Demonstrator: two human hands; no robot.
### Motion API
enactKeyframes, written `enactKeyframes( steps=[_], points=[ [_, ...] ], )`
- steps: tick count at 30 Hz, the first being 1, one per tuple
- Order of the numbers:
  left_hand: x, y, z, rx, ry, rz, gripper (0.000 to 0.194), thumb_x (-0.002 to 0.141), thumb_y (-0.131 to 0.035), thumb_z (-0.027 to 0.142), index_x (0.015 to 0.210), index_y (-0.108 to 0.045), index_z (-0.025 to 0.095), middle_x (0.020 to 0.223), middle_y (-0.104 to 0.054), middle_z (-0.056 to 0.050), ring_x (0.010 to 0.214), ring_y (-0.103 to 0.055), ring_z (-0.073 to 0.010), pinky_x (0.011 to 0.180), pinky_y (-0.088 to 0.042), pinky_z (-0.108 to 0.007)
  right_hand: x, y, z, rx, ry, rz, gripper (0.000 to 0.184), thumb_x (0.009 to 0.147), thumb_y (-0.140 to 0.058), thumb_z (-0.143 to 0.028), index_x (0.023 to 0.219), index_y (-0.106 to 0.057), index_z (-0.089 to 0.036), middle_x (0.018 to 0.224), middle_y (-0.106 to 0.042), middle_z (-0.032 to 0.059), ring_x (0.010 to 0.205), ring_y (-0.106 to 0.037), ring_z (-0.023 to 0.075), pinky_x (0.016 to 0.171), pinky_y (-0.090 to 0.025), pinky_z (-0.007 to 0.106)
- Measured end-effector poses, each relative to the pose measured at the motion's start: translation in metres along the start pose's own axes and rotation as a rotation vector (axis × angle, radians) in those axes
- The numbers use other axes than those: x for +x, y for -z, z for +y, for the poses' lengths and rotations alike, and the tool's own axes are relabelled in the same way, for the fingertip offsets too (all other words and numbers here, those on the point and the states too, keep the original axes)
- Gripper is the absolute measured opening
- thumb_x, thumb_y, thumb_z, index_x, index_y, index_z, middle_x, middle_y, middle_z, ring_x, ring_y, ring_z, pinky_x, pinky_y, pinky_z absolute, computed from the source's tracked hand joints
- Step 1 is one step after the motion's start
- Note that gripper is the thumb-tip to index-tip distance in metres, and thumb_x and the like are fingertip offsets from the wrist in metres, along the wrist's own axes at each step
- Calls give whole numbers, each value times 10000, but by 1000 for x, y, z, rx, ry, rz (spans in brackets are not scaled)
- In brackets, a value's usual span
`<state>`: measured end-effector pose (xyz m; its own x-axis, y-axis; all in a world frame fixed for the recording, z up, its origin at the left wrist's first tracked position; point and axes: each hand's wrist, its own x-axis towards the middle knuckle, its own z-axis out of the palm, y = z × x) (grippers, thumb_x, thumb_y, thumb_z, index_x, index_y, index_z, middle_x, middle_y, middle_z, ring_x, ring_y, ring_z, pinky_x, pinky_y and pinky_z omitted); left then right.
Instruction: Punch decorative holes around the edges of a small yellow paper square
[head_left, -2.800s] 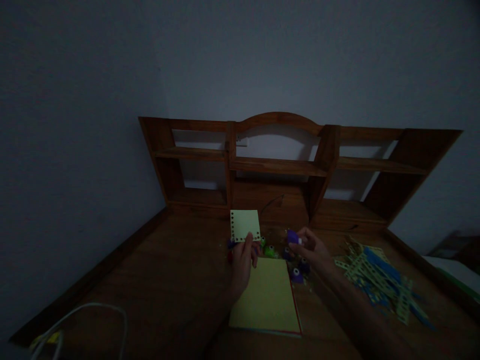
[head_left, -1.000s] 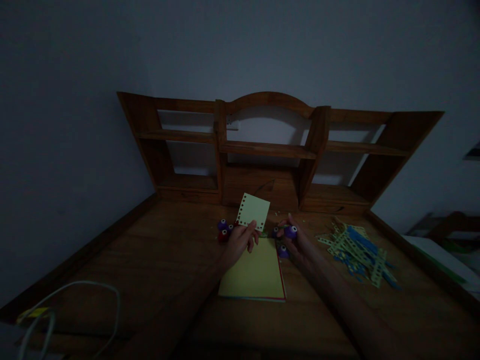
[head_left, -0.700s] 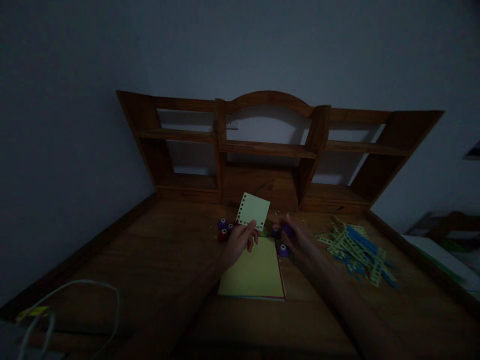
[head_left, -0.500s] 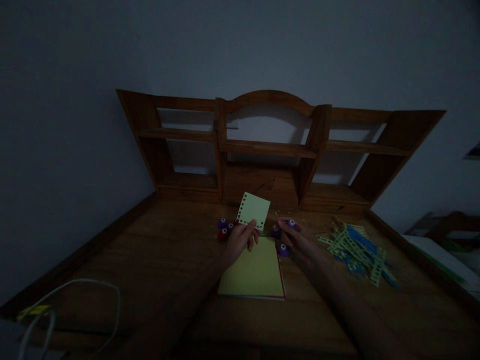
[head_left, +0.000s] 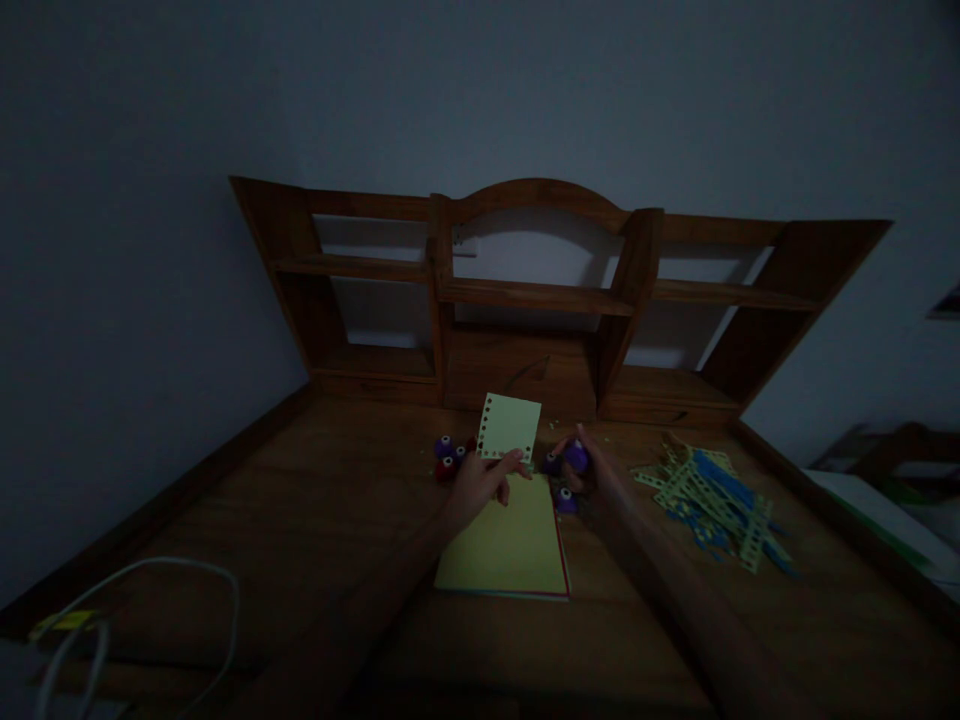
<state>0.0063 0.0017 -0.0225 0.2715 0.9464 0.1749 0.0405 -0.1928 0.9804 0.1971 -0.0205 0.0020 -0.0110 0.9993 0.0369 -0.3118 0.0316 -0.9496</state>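
My left hand (head_left: 480,487) pinches the lower edge of a small pale yellow-green paper square (head_left: 510,425), which has punched holes along its left and bottom edges. My right hand (head_left: 596,478), to the right and apart from the paper, is wrapped round a purple craft hole punch (head_left: 576,456). Another purple punch (head_left: 566,500) lies just below that hand, and a dark one (head_left: 551,463) sits to its left. Under my left hand lies a stack of paper sheets (head_left: 510,550), yellow on top with a red edge showing.
Left of my left hand stand a purple punch (head_left: 444,447) and a red punch (head_left: 446,468). Punched yellow and blue strips (head_left: 724,500) are heaped at the right. A wooden shelf unit (head_left: 536,295) backs the desk. A white cable (head_left: 180,562) loops at lower left.
The view has tilted down since the earliest frame. Lately the paper square has turned more upright and dropped slightly in my left hand. My right hand has turned the punch about in its grip.
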Motion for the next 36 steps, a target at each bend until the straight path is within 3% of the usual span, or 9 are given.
enactKeyframes(
  steps=[3, 5, 12, 16, 25, 30, 36],
  points=[
    [1, -1, -1, -27, 20, 33, 397, 774, -611, 487, 916, -650, 118, 800, -720, -90, 347, -496, -86, 360, -399, -219, -2, 0, -1, 21, -24, -66, 405, 768, -615, -589, 841, -647, -191, 498, -444, -56, 347, -268, 45, 318, -183, 189],
    [1, -2, 0, -37, 27, 37, 388, 748, -649, 461, 929, -643, 119, 850, -722, -105, 356, -513, -91, 363, -418, -224, -2, 1, -1, 22, -18, -73, 344, 771, -651, -520, 901, -643, -201, 530, -470, -59, 357, -291, 44, 327, -198, 184],
    [1, -1, -2, -24, 25, -63, 339, 771, -615, 459, 785, -633, 120, 697, -668, -47, 390, -516, -82, 383, -399, -195, -3, 1, 1, -54, 52, 7, 361, 654, -792, -370, 950, -652, -218, 764, -681, 15, 555, -578, 120, 470, -422, 211],
    [0, 1, -2, -61, -13, -78, 347, 818, -543, 483, 790, -578, 139, 706, -596, -6, 397, -504, -67, 367, -356, -183, -3, 0, 4, -75, 44, 2, 375, 593, -833, -320, 917, -679, -208, 897, -708, 54, 698, -647, 176, 594, -499, 270],
    [2, 1, -3, -17, -87, 17, 362, 843, -503, 505, 764, -528, 152, 656, -536, 24, 385, -462, -52, 369, -310, -179, -2, 2, 11, -89, 27, -66, 360, 582, -839, -275, 900, -686, -204, 814, -695, 32, 627, -621, 151, 570, -480, 263],
    [0, 0, -1, 42, -137, 52, 363, 870, -469, 498, 736, -520, 164, 530, -478, 48, 372, -434, -63, 378, -296, -182, -2, 2, 14, -132, 43, -118, 374, 569, -841, -248, 904, -680, -207, 830, -692, 27, 704, -625, 153, 622, -480, 255],
    [-4, -2, 1, 84, -166, 74, 358, 870, -476, 495, 768, -552, 161, 575, -521, 32, 401, -439, -64, 386, -308, -179, -5, -2, 7, -197, 14, -166, 396, 575, -837, -262, 926, -666, -195, 868, -688, 37, 738, -619, 153, 648, -475, 259]
  ],
)
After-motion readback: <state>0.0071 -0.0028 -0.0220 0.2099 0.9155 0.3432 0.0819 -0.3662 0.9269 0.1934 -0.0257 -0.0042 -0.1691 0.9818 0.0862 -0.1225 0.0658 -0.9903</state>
